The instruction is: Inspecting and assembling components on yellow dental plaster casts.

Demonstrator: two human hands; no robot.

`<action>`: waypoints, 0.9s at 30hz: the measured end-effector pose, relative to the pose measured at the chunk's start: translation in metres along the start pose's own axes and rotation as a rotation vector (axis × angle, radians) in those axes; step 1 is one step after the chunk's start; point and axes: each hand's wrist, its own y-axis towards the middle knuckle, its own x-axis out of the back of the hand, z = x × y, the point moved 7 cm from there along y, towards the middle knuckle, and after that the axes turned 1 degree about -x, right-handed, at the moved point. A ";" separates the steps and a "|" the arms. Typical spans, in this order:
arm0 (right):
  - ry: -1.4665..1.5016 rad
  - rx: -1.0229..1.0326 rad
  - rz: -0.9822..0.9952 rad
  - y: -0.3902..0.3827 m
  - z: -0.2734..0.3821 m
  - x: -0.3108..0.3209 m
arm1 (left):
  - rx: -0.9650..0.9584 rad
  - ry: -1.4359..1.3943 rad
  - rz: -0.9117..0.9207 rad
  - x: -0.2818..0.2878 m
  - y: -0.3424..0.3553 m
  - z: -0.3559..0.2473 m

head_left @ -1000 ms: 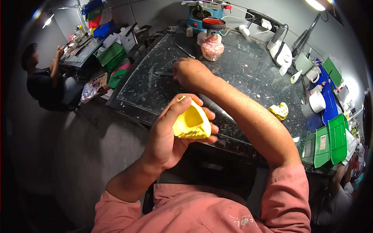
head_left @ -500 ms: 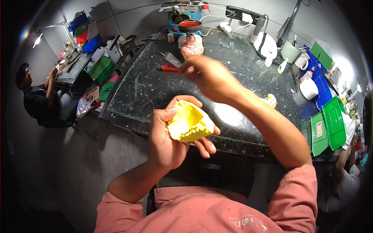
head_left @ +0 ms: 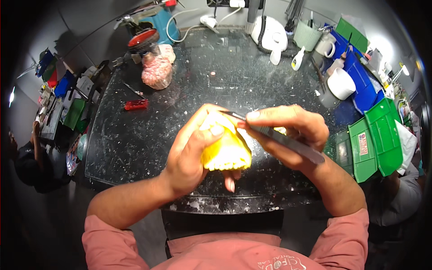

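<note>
Yellow cast (head_left: 227,155) up over the near part of the worktop (head_left: 193,94), in the left hand (head_left: 186,155), which is clamped on it, thumb on the face, fingers behind. Right hand (head_left: 297,130) clamped on a dark knife (head_left: 290,146), blade at the cast's upper edge; can't tell if touching. Beyond, to the left: red block (head_left: 136,105), pink lump (head_left: 156,74), teal machine (head_left: 163,28). Off right: white bottle (head_left: 297,60), white cup (head_left: 340,84), green bin (head_left: 384,141).
</note>
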 end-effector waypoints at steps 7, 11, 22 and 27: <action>-0.129 0.172 0.126 -0.006 0.013 -0.014 | 0.086 -0.051 -0.082 -0.001 -0.007 0.007; -0.127 0.132 0.252 -0.001 0.021 -0.020 | 0.133 0.032 -0.077 -0.001 -0.011 0.005; -0.102 0.201 0.191 -0.003 0.025 -0.021 | 0.174 0.006 -0.045 -0.006 -0.015 0.007; -0.127 0.226 0.138 -0.005 0.025 -0.022 | 0.118 0.021 -0.053 -0.005 -0.014 0.005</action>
